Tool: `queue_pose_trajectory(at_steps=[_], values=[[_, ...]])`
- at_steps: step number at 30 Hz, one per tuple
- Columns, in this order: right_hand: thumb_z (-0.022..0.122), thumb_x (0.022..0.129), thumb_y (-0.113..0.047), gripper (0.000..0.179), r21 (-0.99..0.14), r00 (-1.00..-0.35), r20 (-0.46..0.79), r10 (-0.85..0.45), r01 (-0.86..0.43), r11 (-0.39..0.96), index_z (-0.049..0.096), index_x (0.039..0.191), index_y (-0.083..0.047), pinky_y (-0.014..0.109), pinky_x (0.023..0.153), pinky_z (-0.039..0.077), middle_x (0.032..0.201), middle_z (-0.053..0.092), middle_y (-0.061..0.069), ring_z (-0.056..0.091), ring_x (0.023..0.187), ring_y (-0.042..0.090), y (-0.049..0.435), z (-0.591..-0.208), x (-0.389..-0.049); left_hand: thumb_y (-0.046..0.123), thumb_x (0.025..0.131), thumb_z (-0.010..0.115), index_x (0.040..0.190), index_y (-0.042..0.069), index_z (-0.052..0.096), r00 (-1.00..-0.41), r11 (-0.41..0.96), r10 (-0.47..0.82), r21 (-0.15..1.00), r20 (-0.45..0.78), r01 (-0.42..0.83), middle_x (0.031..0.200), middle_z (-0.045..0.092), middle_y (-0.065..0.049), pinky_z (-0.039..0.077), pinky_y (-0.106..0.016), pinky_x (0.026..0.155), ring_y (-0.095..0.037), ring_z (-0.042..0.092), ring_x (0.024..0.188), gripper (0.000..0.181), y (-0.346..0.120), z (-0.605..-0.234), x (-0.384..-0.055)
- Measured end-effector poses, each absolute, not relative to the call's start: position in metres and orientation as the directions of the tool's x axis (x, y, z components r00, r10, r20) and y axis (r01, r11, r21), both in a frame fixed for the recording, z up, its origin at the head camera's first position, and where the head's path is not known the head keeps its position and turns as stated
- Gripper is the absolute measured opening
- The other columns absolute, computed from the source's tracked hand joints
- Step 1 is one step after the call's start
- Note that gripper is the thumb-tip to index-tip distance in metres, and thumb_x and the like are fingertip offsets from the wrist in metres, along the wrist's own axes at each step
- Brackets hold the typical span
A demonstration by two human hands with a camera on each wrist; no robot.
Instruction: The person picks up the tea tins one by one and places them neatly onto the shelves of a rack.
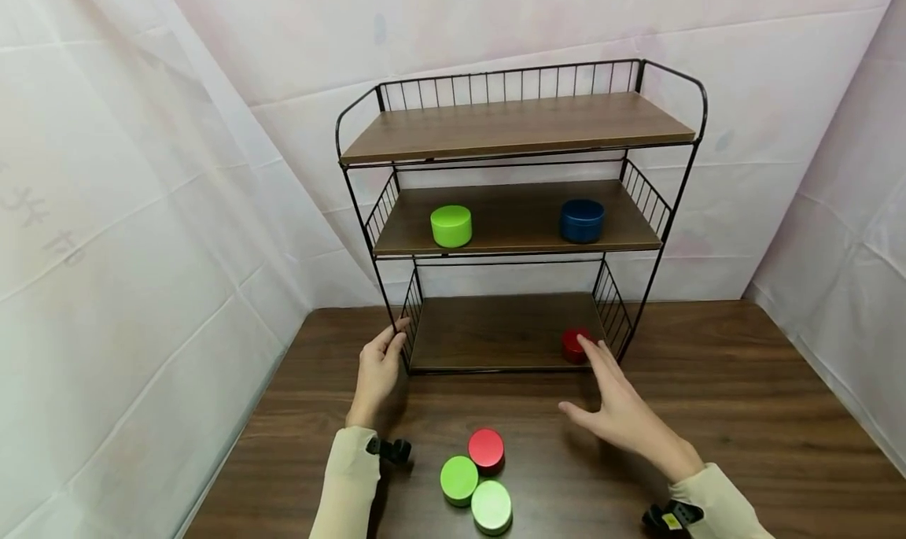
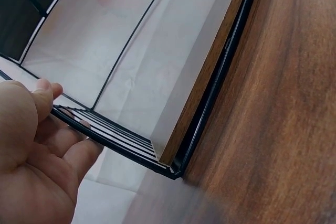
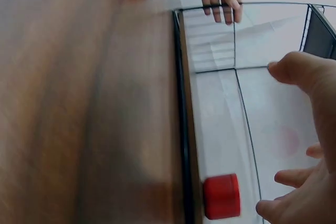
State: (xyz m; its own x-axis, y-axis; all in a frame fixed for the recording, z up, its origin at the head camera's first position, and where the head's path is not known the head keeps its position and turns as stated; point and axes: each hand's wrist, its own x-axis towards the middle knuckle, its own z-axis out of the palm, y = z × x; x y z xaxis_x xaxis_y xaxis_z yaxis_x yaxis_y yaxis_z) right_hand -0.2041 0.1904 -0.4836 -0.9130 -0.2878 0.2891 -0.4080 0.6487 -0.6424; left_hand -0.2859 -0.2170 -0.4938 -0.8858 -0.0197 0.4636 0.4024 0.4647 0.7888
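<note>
A three-tier shelf rack (image 1: 520,133) with a black wire frame and brown boards stands on the table. My left hand (image 1: 377,374) grips the rack's left side frame low down; in the left wrist view the thumb and fingers (image 2: 84,158) are around the black bar. My right hand (image 1: 623,413) is in front of the bottom tier's right end, fingers spread, holding nothing. Just beyond its fingertips, a small round red tin (image 1: 575,346) sits on the bottom board, partly hidden in the head view. The right wrist view shows this red tin (image 3: 221,196) apart from the fingers.
On the middle tier are a bright green tin (image 1: 451,227) at left and a dark blue tin (image 1: 582,221) at right. Nearer me on the wooden table (image 1: 283,460) stand another red tin (image 1: 486,448), a green tin (image 1: 459,478) and a pale green tin (image 1: 491,507), close together. White cloth (image 1: 177,208) surrounds the table.
</note>
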Motion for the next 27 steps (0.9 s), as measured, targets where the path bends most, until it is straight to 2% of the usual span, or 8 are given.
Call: queue_pose_trajectory(at_steps=[6, 9, 12, 14, 16, 21, 25, 27], values=[[0.087, 0.084, -0.036, 0.11, -0.689, -0.904, 0.254, -0.344, -0.419, 0.592, 0.016, 0.166, -0.019, 0.078, 0.106, 0.031, 0.169, 0.02, 0.023, 0.014, 0.154, 0.051, 0.176, -0.493, -0.196, 0.021, 0.108, 0.055, 0.139, 0.01, 0.065, -0.891, 0.452, -0.01, 0.797, 0.453, 0.401, 0.086, 0.063, -0.028, 0.03, -0.028, 0.051, -0.002, 0.02, 0.042, 0.035, -0.218, -0.494, -0.286], [0.086, 0.084, -0.04, 0.113, -0.711, -0.9, 0.222, -0.374, -0.412, 0.57, 0.012, 0.167, -0.025, 0.075, 0.109, 0.032, 0.169, 0.017, 0.024, 0.015, 0.155, 0.049, 0.168, -0.497, -0.192, 0.021, 0.108, 0.055, 0.14, 0.009, 0.065, -0.894, 0.468, -0.02, 0.794, 0.448, 0.388, 0.104, 0.071, -0.025, 0.04, -0.026, 0.058, -0.005, 0.038, 0.048, 0.035, -0.218, -0.494, -0.286], [0.086, 0.084, -0.042, 0.115, -0.734, -0.894, 0.191, -0.406, -0.405, 0.546, 0.009, 0.167, -0.027, 0.073, 0.112, 0.031, 0.17, 0.015, 0.024, 0.015, 0.155, 0.047, 0.16, -0.5, -0.186, 0.021, 0.108, 0.055, 0.14, 0.01, 0.065, -0.898, 0.484, -0.025, 0.792, 0.439, 0.373, 0.127, 0.072, -0.016, 0.05, -0.03, 0.077, -0.014, 0.064, 0.08, 0.035, -0.219, -0.494, -0.285], [0.087, 0.083, -0.043, 0.116, -0.745, -0.89, 0.17, -0.424, -0.398, 0.536, 0.008, 0.167, -0.029, 0.07, 0.114, 0.029, 0.171, 0.016, 0.021, 0.015, 0.156, 0.044, 0.155, -0.502, -0.181, 0.022, 0.108, 0.054, 0.14, 0.01, 0.065, -0.9, 0.488, -0.023, 0.791, 0.435, 0.369, 0.138, 0.067, -0.01, 0.049, -0.032, 0.088, -0.019, 0.066, 0.101, 0.036, -0.219, -0.494, -0.285], [0.087, 0.082, -0.045, 0.116, -0.748, -0.886, 0.151, -0.438, -0.392, 0.535, 0.009, 0.167, -0.03, 0.069, 0.114, 0.03, 0.171, 0.017, 0.02, 0.017, 0.156, 0.043, 0.151, -0.504, -0.176, 0.021, 0.108, 0.054, 0.14, 0.011, 0.065, -0.901, 0.482, -0.02, 0.793, 0.434, 0.372, 0.137, 0.067, -0.01, 0.048, -0.031, 0.084, -0.023, 0.065, 0.089, 0.035, -0.219, -0.494, -0.284], [0.085, 0.082, -0.051, 0.114, -0.745, -0.873, 0.107, -0.475, -0.387, 0.543, 0.011, 0.167, -0.033, 0.067, 0.112, 0.034, 0.169, 0.022, 0.02, 0.024, 0.155, 0.04, 0.145, -0.51, -0.159, 0.018, 0.108, 0.055, 0.139, 0.01, 0.066, -0.889, 0.461, -0.018, 0.793, 0.457, 0.398, 0.134, 0.069, -0.014, 0.042, -0.028, 0.075, -0.019, 0.04, 0.059, 0.034, -0.217, -0.49, -0.281], [0.084, 0.082, -0.054, 0.112, -0.738, -0.852, 0.101, -0.513, -0.41, 0.536, 0.013, 0.166, -0.032, 0.064, 0.111, 0.038, 0.169, 0.026, 0.016, 0.028, 0.153, 0.036, 0.143, -0.513, -0.147, 0.019, 0.107, 0.056, 0.139, 0.01, 0.066, -0.886, 0.465, -0.019, 0.789, 0.463, 0.402, 0.136, 0.068, -0.012, 0.047, -0.031, 0.083, -0.021, 0.06, 0.077, 0.034, -0.218, -0.495, -0.284], [0.083, 0.083, -0.054, 0.11, -0.734, -0.837, 0.098, -0.539, -0.426, 0.529, 0.016, 0.167, -0.028, 0.058, 0.112, 0.041, 0.169, 0.028, 0.012, 0.031, 0.152, 0.036, 0.141, -0.515, -0.142, 0.021, 0.108, 0.055, 0.139, 0.01, 0.066, -0.889, 0.474, -0.023, 0.788, 0.458, 0.393, 0.136, 0.068, -0.01, 0.051, -0.034, 0.089, -0.023, 0.067, 0.098, 0.035, -0.219, -0.495, -0.285]])
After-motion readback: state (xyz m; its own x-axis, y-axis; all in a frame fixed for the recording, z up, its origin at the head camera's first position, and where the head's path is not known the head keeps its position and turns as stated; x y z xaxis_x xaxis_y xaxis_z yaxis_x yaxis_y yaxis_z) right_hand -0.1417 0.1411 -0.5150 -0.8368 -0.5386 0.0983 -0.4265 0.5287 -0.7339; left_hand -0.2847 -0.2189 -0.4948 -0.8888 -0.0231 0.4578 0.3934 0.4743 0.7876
